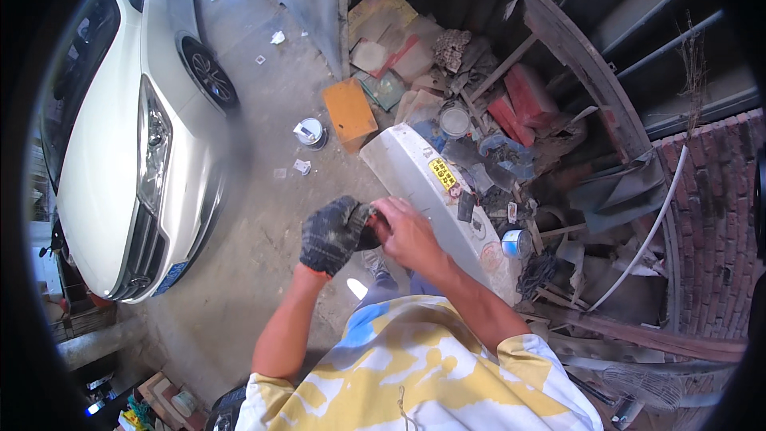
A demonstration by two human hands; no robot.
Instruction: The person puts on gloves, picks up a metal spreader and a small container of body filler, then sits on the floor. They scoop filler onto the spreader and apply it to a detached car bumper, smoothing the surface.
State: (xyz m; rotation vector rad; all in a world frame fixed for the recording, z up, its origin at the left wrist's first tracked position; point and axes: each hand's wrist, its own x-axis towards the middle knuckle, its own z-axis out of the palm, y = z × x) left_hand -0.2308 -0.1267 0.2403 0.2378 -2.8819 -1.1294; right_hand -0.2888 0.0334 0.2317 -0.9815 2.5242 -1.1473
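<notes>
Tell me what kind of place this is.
Likely an outdoor yard or driveway beside a junk-filled shed. A white car is parked on the bare concrete ground, a heap of scrap boards and cans lies along a brick wall.

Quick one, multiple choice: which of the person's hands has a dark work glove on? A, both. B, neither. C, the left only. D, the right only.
C: the left hand wears a dark knit glove, while the right hand meeting it is bare.
</notes>
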